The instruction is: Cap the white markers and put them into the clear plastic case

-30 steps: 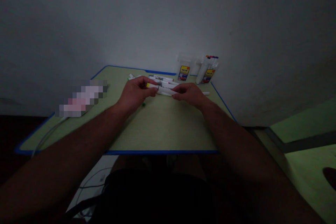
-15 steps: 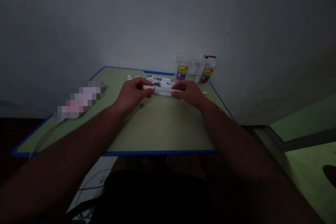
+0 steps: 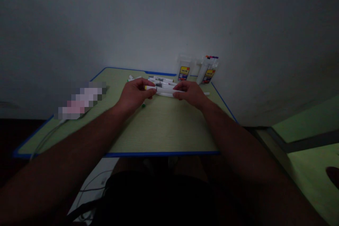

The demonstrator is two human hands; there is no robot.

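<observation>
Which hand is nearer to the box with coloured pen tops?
Right. The right hand, holding the white pen, is in front of the box and slightly left; the left hand, at the pen's other end, is farther left.

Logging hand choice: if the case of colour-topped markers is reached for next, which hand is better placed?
Probably the right hand: it is nearer the marker case, while the left hand is farther off. Both hold the white marker.
</observation>
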